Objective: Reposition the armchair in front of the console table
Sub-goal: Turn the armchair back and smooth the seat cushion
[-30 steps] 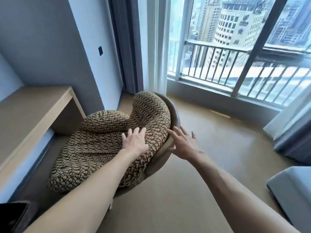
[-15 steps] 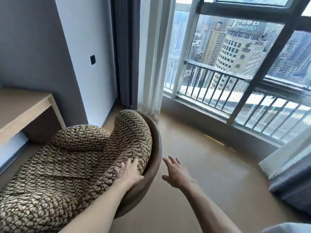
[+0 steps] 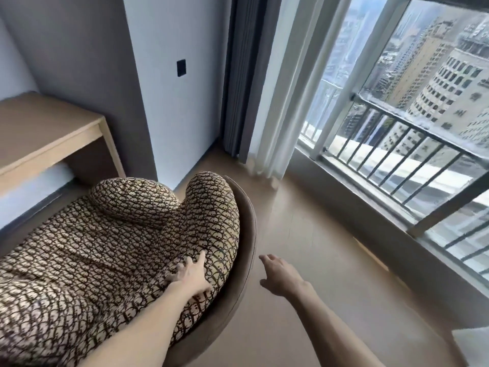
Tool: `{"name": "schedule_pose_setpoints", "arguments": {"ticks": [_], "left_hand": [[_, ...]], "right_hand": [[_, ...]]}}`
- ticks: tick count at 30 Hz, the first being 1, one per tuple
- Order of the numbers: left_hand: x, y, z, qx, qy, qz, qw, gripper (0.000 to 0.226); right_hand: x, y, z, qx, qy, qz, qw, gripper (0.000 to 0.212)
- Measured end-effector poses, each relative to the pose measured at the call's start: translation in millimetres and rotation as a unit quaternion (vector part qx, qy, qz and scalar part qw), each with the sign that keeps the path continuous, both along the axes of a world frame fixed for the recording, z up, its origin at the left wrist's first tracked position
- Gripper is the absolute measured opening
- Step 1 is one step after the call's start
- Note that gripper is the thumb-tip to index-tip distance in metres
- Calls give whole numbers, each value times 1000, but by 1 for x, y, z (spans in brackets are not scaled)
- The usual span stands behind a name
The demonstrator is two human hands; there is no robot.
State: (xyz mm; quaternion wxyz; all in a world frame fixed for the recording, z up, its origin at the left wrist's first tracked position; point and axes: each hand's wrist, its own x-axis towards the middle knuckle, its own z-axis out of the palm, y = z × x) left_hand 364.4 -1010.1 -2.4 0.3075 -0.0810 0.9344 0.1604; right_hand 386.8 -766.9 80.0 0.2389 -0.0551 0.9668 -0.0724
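Observation:
The armchair (image 3: pixel 111 250) has a brown shell and a thick cushion in a beige and dark brown pattern. It fills the lower left, its seat facing the wooden console table (image 3: pixel 45 133) at the left wall. My left hand (image 3: pixel 191 274) lies flat on the cushion's padded back edge, fingers pressed into the fabric. My right hand (image 3: pixel 280 275) hovers over the floor just right of the chair's shell, fingers spread, touching nothing. The chair's base is hidden.
A grey wall with a black switch plate (image 3: pixel 181 68) stands behind the chair. Dark and sheer curtains (image 3: pixel 254 83) hang in the corner. A floor-to-ceiling window with a railing (image 3: pixel 397 139) runs along the right. A white object's corner (image 3: pixel 473 345) shows at lower right.
My right hand has come off the chair's shell and now hangs apart from it. The view has swung left and closer, with the chair nearer the console table. My left hand stays on the cushion.

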Motion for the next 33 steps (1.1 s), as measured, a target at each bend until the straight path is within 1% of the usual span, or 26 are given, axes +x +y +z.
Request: {"name": "schedule_pose_setpoints", "arguments": {"ticks": [2, 4, 7, 10, 11, 12, 14, 16, 17, 19, 22, 24, 27, 30, 33], "left_hand": [[-9, 1, -12, 12, -16, 32, 999, 125], [-13, 3, -25, 31, -18, 81, 996, 129], [-16, 10, -49, 16, 29, 135, 990, 133], [-7, 22, -59, -7, 83, 156, 984, 124], [-2, 27, -64, -15, 102, 169, 980, 121], [1, 30, -64, -29, 118, 176, 977, 117], [9, 35, -58, -58, 139, 172, 974, 110], [18, 42, -53, -72, 154, 179, 969, 101], [21, 48, -51, -81, 166, 195, 963, 96], [27, 62, -48, -98, 181, 226, 952, 86], [35, 83, -48, -120, 181, 282, 935, 76], [38, 94, -46, -141, 175, 303, 926, 72], [50, 104, -47, -166, 193, 319, 913, 66], [66, 110, -56, -188, 208, 331, 901, 67], [79, 112, -67, -221, 212, 326, 894, 76]], "right_hand": [[-37, 2, -9, 9, -5, 49, 999, 59], [-76, 2, -23, 20, -2, 105, 994, 52], [-139, -4, -46, 16, 45, 193, 980, 47], [-196, -11, -70, -42, 138, 251, 957, 54], [-216, -15, -77, -58, 155, 270, 948, 58], [-234, -19, -83, -64, 163, 295, 939, 62], [-261, -23, -95, -53, 150, 365, 917, 69], [-275, -19, -105, -53, 137, 439, 886, 64], [-280, -16, -110, -63, 139, 464, 873, 62], [-285, -10, -117, -79, 133, 485, 861, 63], [-275, 7, -131, -99, 122, 509, 846, 77], [-264, 15, -138, -109, 131, 520, 837, 87], [-242, 17, -143, -114, 152, 522, 831, 91], [-219, 14, -149, -121, 176, 516, 829, 89], [-204, 9, -156, -109, 200, 529, 818, 89]]}}
